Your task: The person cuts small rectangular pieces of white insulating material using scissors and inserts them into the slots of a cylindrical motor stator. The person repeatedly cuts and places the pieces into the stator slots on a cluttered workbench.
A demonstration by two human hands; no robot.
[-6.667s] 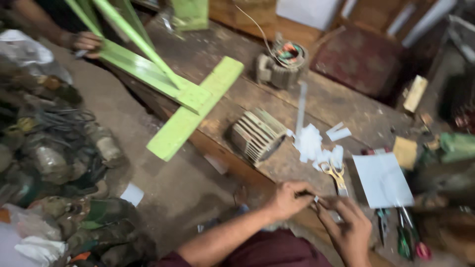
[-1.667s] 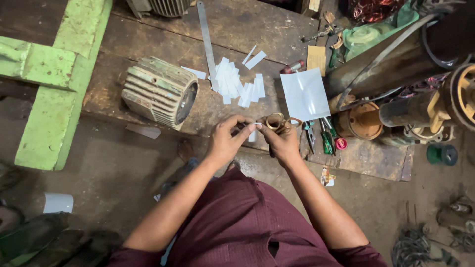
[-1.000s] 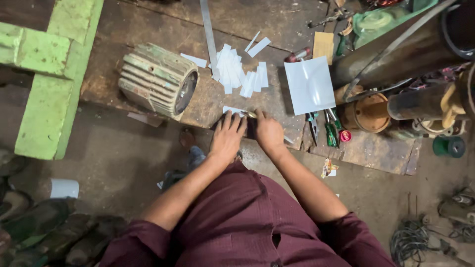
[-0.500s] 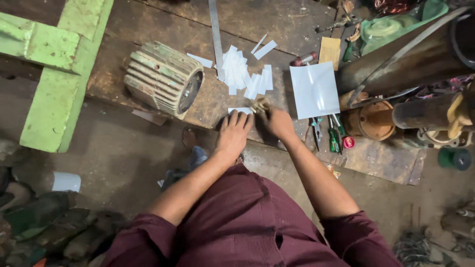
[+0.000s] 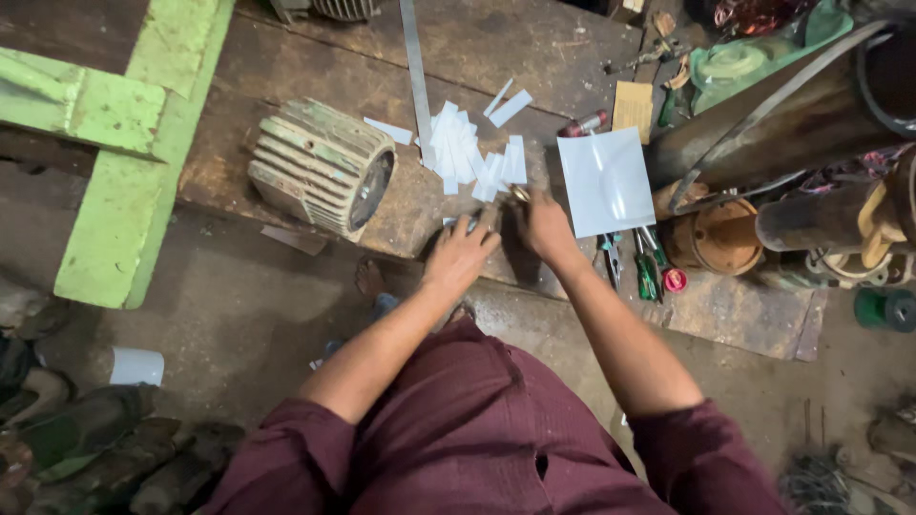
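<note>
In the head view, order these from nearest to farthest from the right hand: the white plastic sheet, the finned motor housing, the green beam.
From the right hand:
1. White plastic sheet, just right of it.
2. Finned motor housing, on the left.
3. Green beam, far left.

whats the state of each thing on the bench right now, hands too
left hand: pressed flat on the bench edge, over a white strip
right hand: on the bench, gripping a small tool, partly hidden
cut white strips: loose pile, fanned out
white sheet: lying flat, uncut
finned motor housing: on its side, open end facing right
pliers: lying unused
</note>
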